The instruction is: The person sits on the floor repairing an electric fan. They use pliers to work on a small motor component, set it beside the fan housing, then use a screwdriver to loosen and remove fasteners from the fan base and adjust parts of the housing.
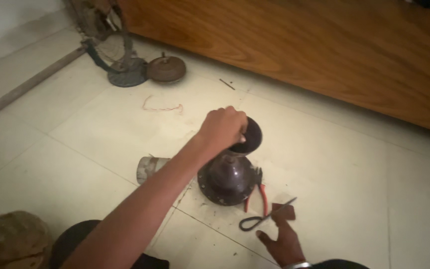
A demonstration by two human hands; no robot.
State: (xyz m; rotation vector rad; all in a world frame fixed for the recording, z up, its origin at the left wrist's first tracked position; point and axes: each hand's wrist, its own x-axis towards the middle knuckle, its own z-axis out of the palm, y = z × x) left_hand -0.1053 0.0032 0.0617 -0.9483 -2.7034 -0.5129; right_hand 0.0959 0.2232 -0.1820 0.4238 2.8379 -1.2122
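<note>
The housing (pixel 228 178), a dark bell-shaped metal part, stood upright on the tiled floor (pixel 334 149), its wide flanged base down and a narrow neck rising to a dark round cap (pixel 251 135). The left hand (pixel 222 127) was closed over that cap from above, fingers curled tight round its rim, so that most of the cap on the near side was hidden. Whether the grip was turning or only steadying could not be told.

The right hand (pixel 283 243) lay low and to the right of the housing, fingers loosely spread and flat near the floor, holding nothing. Its fingertips were just beside a dark pair of scissors (pixel 265 215) and a small brown scrap (pixel 284 211), though contact could not be confirmed.

Red-handled pliers (pixel 258 192) rested against the housing's right flank. A short grey cylinder (pixel 149 168) lay on its side to the housing's left. Well beyond the housing, by the wooden panel (pixel 324 45), stood a fan base (pixel 128 73) and a brown disc (pixel 166 68).

In judgement, the work on the cap would go best with the base braced so that the housing did not rock on the tile, and force kept in line with the neck
</note>
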